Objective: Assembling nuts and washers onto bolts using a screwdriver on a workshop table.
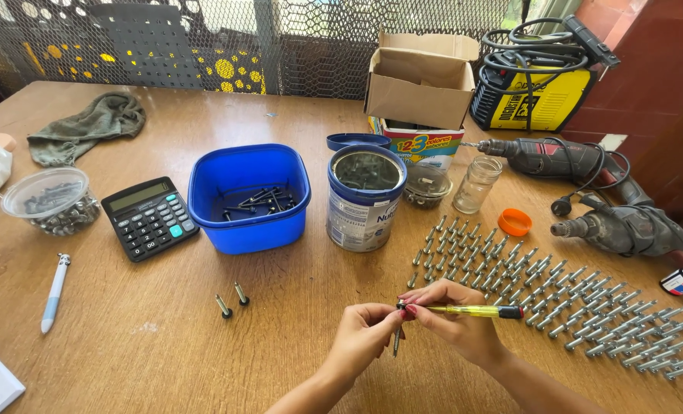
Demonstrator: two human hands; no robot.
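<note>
A: Hands meeting low at centre of the wooden table [295, 337]. Left hand [366, 331] is pinching a dark screw [396, 342] by its upper end, fingers closed round it, shank hanging down below the fingertips.

B: And the right hand [456, 326]?

A: Closed on a yellow-handled screwdriver [472, 310], shaft lying level, tip coming in at the screw's head right where both sets of fingertips are touching. Whether the tip is seated, I cannot tell; the fingers are covering it.

B: What is lying around them?

A: Just beyond and to the right of the right hand, rows of grey anchor bolts [556, 299] are spreading across the table. To the left of the left hand, two loose screws [232, 299] are standing apart. Farther out from the hands: blue tub [249, 230] with dark screws inside, a tin can [366, 201], a calculator [149, 218].

B: Judgement on technique?

A: Holding the driver in line with the screw's axis looks like the key thing; at present it is sitting nearly square to the shank, so slipping seems likely. Gripping the screw firmly near the head and turning slowly should be helping.
</note>
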